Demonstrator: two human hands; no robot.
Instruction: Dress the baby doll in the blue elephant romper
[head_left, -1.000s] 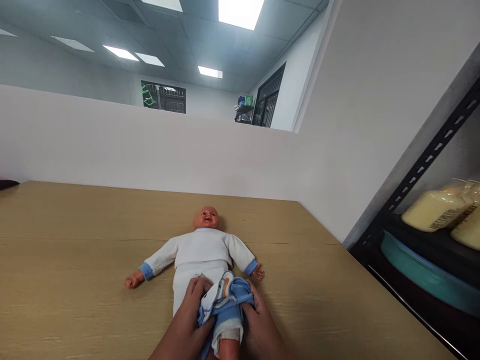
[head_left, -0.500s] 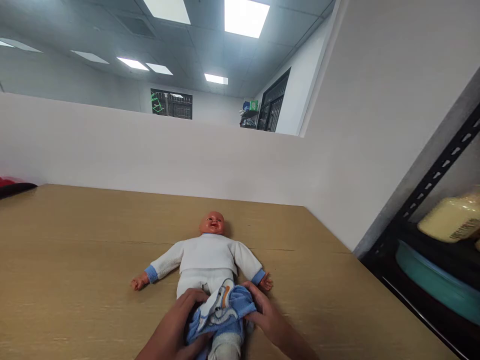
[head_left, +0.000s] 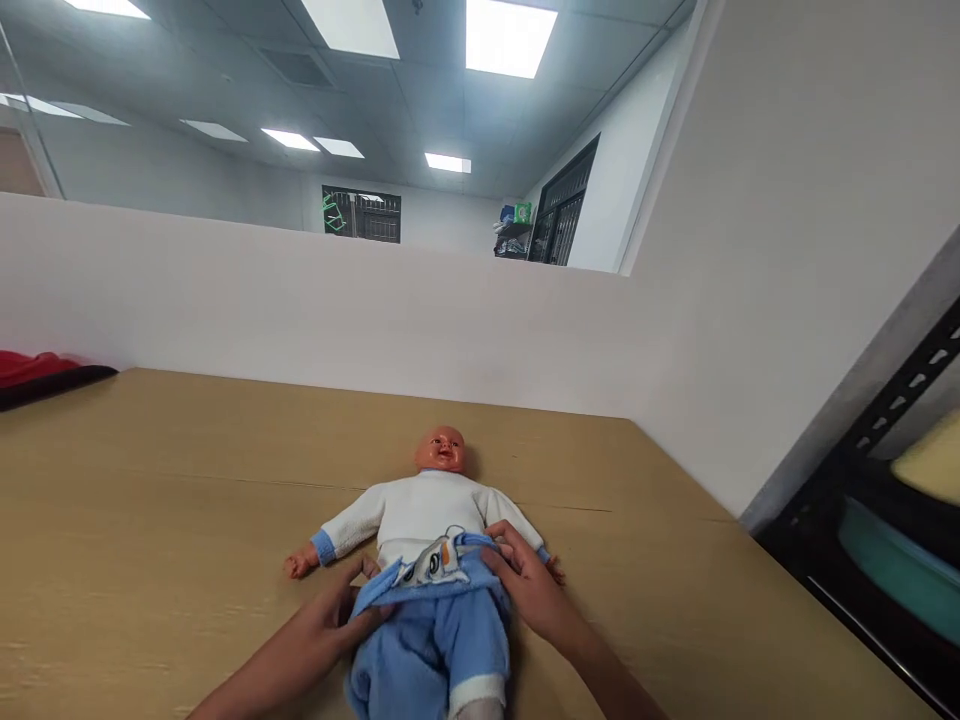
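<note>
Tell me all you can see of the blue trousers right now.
The trousers are light blue fleecy cloth, with a white cuff and a white-and-orange picture at the waistband. They cover the legs of the doll, which lies face up on the table. The left hand and right hand hold the waistband at either side, at the doll's waist.

Office room, panel ceiling lights (head_left: 510, 35), white partition (head_left: 300, 300), metal shelving (head_left: 885, 440)
</note>
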